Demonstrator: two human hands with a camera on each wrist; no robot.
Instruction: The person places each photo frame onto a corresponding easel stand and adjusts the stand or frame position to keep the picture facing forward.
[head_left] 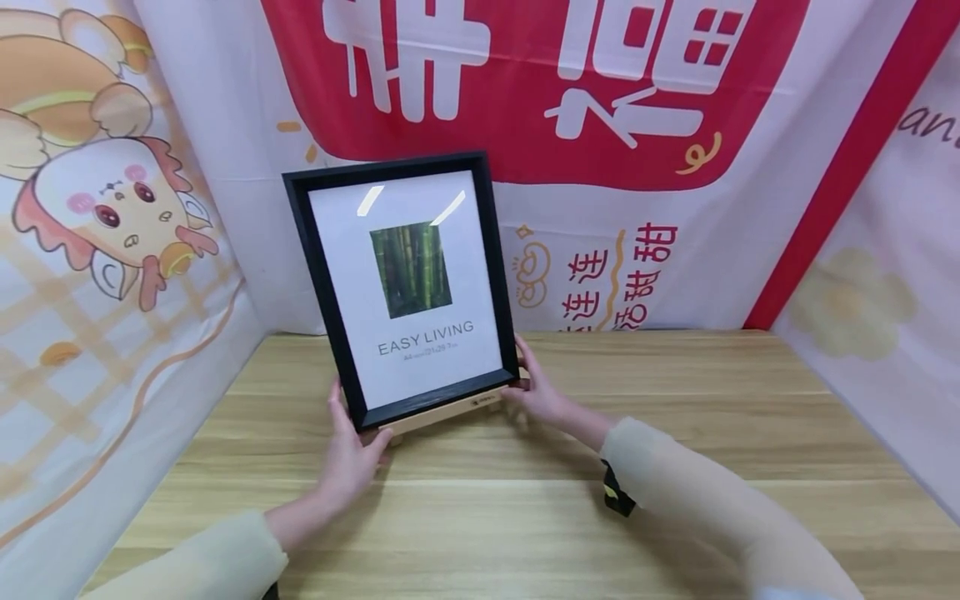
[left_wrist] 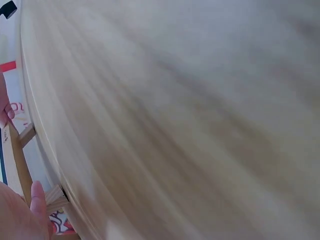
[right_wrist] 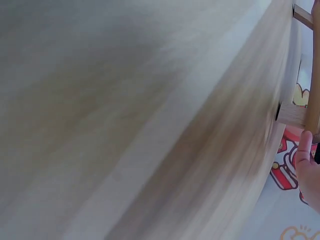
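A black picture frame with a white mat, a small bamboo photo and the words EASY LIVING stands tilted back on a light wooden stand on the wooden table. My left hand holds the frame's lower left corner, thumb in front at the stand and fingers up along the side. My right hand holds the lower right corner, thumb on the stand's end. The left wrist view shows the stand's wooden bars beside my left hand. In the right wrist view, my fingers lie by the stand.
Printed banners close the table in: a cartoon one on the left, a red and white one behind, a pale one on the right. Bare tabletop spreads in front and to the right of the frame.
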